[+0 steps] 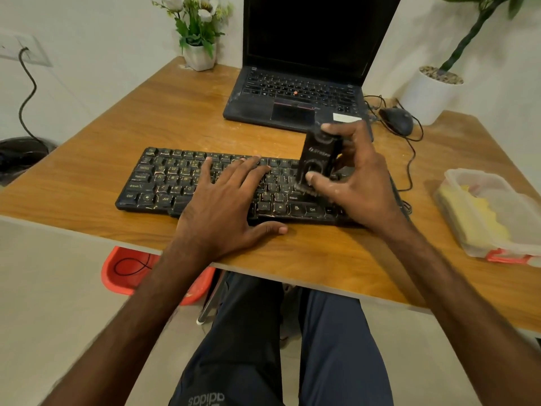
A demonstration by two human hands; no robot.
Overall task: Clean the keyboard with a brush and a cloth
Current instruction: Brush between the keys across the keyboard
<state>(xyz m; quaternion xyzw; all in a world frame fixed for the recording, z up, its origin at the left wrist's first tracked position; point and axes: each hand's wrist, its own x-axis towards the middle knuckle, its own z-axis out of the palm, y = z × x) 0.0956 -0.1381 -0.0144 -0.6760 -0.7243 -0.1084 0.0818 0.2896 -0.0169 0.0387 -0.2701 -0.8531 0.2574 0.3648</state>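
1. Now mid brushing step, by the look of it; cloth step judged not yet begun.
2. Keyboard (pixel 164 183): black, dusty, lying across the near middle of the surface (pixel 146 112), in front of the laptop (pixel 292 95).
3. Left hand (pixel 222 200): flat on the centre keys, fingers straight, thumb resting on the surface at the keyboard's near edge. Probably steadying, not gripping.
4. Right hand (pixel 360 177): clamped around a black block-shaped brush (pixel 317 159), thumb on its near face, fingers over the top. Bristles down on the keys of the keyboard's right half.
5. Hands apart, side by side.
6. Cloth (pixel 474 212): yellow, inside a clear plastic container (pixel 497 177) at the right edge of the surface, well apart from the keyboard.
7. Next, likely: sweeping the bristles along the other rows, with the left hand lifted off the covered keys and light pressure only. Afterwards, reaching right for the cloth.
8. Readable: Ctrl, Alt, Shift on the near keycaps; "adidas" (pixel 206 399) upside down on the trousers.
9. Brush logo and lettering too blurred to read; white laptop sticker (pixel 345 117) unreadable.
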